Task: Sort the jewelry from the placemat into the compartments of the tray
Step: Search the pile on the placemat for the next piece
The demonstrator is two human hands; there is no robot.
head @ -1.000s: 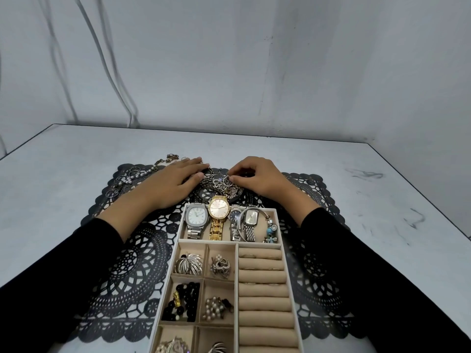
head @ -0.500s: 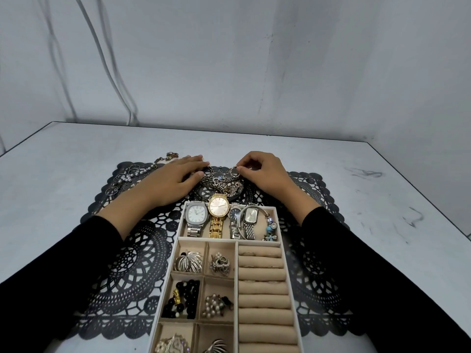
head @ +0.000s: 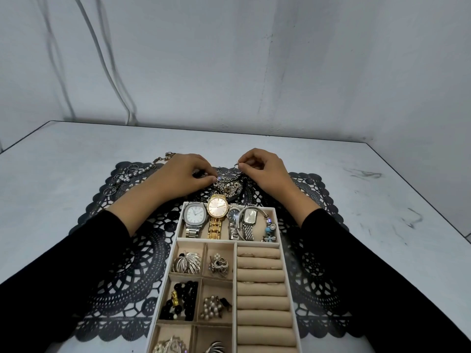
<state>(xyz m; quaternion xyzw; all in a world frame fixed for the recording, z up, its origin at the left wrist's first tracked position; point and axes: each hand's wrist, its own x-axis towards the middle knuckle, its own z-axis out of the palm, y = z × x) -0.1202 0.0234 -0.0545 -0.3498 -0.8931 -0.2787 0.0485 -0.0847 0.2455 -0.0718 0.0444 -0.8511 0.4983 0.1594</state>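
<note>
Your left hand [head: 183,174] and right hand [head: 265,171] both reach over the far end of the tray [head: 207,241] to a tangle of chains [head: 226,186] that lies on the black lace placemat [head: 127,263], just beyond the tray. Your left hand has its fingers curled, thumb and forefinger pinching the tangle's left side. Your right hand is curled too, and its fingertips [head: 244,167] pinch a small metal loop held up from the tangle's right side.

Further left on the placemat, a string of rings and pearls [head: 127,177] lies stretched out, apart from both hands.

In the tray, the wide far compartment holds a silver watch [head: 195,215], a gold watch [head: 217,207], two smaller watches and a charm bracelet [head: 270,228]. The small compartments on the left hold a silver brooch [head: 187,261], black beads [head: 182,299] and a pearl cluster [head: 212,307]. The ring rolls [head: 262,289] fill the right side. Placemat and tray sit on the pale desk [head: 369,200].
</note>
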